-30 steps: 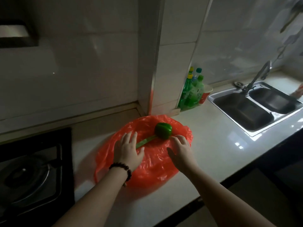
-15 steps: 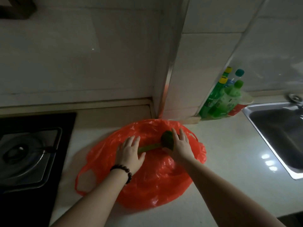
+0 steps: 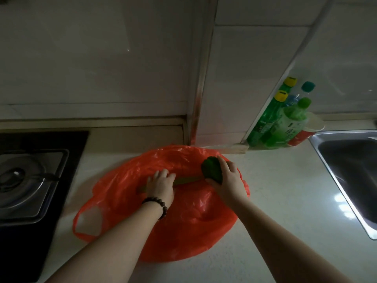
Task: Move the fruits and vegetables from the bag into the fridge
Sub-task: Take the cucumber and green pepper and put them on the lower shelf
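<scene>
Holding the round green pepper in my right hand and the long green vegetable in my left hand, both just above the thin red plastic bag, nothing is in the fridge yet.

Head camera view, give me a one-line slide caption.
Right hand grips a green pepper and left hand a long green vegetable on a red plastic bag.

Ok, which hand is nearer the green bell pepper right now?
Right. The right hand grips the green bell pepper on the red bag; the left hand sits apart to its left, over the long green vegetable.
</scene>
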The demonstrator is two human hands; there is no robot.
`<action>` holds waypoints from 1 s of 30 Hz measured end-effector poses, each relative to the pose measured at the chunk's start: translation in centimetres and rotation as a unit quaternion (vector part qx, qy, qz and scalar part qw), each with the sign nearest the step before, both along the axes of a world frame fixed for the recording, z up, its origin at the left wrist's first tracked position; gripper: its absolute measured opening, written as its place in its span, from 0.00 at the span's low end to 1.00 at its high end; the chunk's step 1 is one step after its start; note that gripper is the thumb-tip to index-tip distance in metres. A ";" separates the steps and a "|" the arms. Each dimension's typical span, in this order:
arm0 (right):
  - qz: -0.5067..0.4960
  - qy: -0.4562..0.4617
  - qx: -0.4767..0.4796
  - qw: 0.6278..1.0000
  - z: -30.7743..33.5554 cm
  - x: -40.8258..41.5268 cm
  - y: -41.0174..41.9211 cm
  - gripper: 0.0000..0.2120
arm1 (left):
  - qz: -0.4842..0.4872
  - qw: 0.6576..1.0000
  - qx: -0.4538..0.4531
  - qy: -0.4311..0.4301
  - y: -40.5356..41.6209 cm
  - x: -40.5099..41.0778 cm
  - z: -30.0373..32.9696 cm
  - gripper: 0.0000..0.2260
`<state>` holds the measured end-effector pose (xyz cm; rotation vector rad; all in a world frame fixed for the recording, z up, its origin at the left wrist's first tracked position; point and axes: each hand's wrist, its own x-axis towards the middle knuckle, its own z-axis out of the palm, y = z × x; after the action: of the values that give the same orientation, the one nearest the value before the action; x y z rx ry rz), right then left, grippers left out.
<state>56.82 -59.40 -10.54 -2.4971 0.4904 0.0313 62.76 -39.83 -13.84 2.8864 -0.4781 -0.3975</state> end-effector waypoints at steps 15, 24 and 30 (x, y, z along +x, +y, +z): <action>0.000 -0.068 0.033 0.997 3.8 -0.9 -3.2 0.38 | 0.060 0.984 -0.142 -0.087 -1.0 0.2 4.5 0.11; 0.049 -0.094 0.040 0.994 7.0 -0.1 -1.6 0.36 | 0.124 0.959 -0.196 -0.164 0.7 -1.0 8.5 0.12; 0.136 -0.107 0.033 0.984 8.4 0.9 3.6 0.35 | 0.188 0.942 -0.189 -0.205 5.5 -3.1 10.5 0.10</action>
<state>57.71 -55.80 -2.19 -2.4482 0.0556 -0.1116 59.64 -34.30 -3.38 2.5846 -0.0367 0.3275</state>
